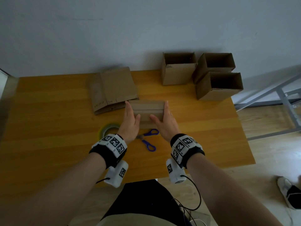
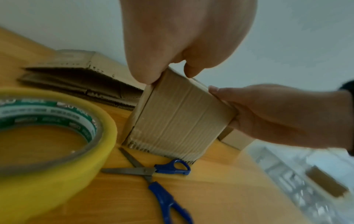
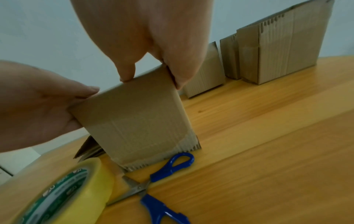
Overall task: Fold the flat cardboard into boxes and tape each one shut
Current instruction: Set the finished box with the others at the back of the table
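Note:
A small closed cardboard box stands on the wooden table, its top seam running left to right. My left hand lies flat against the box's left side with the thumb on the near top edge. My right hand mirrors it on the right side. Straight fingers press the box from both sides. A stack of flat cardboard lies just behind and left of the box. The yellow tape roll sits near my left wrist.
Blue-handled scissors lie open between my wrists, just in front of the box. Three open-topped boxes stand at the back right. A metal frame and a shoe are on the floor to the right.

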### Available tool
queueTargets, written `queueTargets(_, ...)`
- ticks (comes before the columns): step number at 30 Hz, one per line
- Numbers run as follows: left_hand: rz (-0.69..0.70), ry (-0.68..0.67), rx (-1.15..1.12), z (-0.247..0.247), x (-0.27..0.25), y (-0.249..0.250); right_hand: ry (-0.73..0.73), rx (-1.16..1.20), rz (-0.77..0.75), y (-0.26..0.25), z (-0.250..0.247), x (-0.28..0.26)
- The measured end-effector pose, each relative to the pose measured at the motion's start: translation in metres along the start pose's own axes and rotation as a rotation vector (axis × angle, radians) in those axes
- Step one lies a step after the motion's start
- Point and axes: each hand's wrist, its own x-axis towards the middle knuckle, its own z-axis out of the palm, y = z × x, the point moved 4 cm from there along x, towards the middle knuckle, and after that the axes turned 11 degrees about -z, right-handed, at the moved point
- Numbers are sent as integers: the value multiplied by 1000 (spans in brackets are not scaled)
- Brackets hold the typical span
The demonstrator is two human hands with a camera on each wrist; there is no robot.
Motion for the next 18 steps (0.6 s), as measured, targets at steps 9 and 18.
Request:
queueTargets(9, -162, 90, -252, -3, 16, -3, 158, 176, 100, 2, 1, 11)
queueTargets(18, -155, 131, -206, -12, 18, -2, 145, 77, 120, 3, -15, 14)
